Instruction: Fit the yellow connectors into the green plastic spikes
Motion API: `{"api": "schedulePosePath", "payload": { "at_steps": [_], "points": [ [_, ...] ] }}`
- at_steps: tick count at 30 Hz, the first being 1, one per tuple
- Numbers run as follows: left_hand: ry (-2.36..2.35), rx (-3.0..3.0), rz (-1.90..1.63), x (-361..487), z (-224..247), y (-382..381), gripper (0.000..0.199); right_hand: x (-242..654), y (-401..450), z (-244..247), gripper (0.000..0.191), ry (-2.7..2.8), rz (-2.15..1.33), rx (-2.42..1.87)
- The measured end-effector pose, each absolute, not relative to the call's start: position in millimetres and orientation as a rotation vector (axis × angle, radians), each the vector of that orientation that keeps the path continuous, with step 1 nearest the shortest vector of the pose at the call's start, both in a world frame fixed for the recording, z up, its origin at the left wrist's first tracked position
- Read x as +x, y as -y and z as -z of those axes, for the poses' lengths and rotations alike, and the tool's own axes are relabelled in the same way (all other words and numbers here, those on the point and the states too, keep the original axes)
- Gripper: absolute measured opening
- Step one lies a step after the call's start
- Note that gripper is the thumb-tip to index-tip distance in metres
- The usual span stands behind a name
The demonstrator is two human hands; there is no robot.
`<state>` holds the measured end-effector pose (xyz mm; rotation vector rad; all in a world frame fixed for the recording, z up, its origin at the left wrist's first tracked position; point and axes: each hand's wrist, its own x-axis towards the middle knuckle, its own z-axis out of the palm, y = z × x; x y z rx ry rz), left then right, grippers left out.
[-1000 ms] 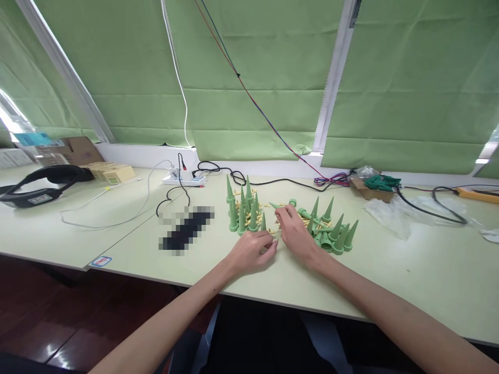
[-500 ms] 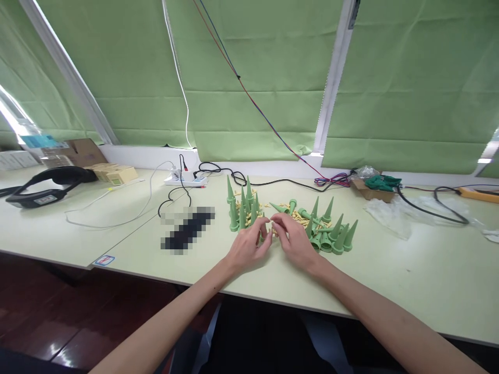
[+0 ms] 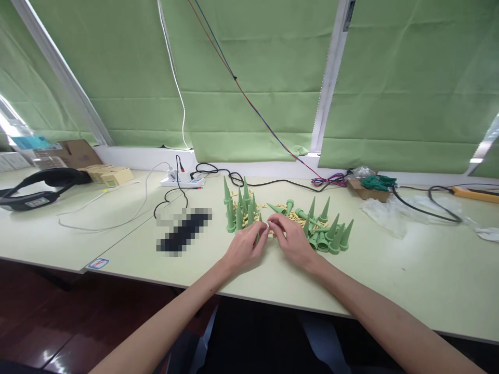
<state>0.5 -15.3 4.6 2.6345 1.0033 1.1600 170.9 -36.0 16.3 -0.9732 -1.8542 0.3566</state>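
Observation:
My left hand (image 3: 246, 244) and my right hand (image 3: 291, 240) meet at the fingertips just above the table. Both are pinched closed around something too small to make out. Upright green cones (image 3: 231, 215) stand in a group behind and to the left of my left hand. More green cones (image 3: 335, 239), some upright and some lying down, are beside my right hand. Small yellow pieces (image 3: 320, 226) lie scattered among the cones and behind my fingers.
A pale table (image 3: 390, 291) extends across the view. On its left are a black headset (image 3: 35, 200), yellow boxes (image 3: 117, 176) and a power strip (image 3: 181, 182). A blurred dark object (image 3: 185, 232) lies nearer. At right sit an open cardboard box (image 3: 368, 192) and plastic bags (image 3: 384, 217).
The view has shifted slightly, so things appear a little further left. My left fingers have drawn closer together, and my fingertips now meet.

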Motion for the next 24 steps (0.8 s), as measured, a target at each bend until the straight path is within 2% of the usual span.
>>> {"api": "schedulePosePath", "payload": {
  "at_steps": [11, 24],
  "points": [
    [-1.072, 2.613, -1.205, -0.6, -3.2, 10.3, 0.019, 172.7, 35.1, -17.9, 0.019, 1.886, -0.308, -0.949],
    [-1.199, 2.418, -1.36, 0.1, -2.7, 10.8, 0.012, 175.9, 32.6, -19.4, 0.017, 1.833, -0.258, -0.986]
  ]
}}
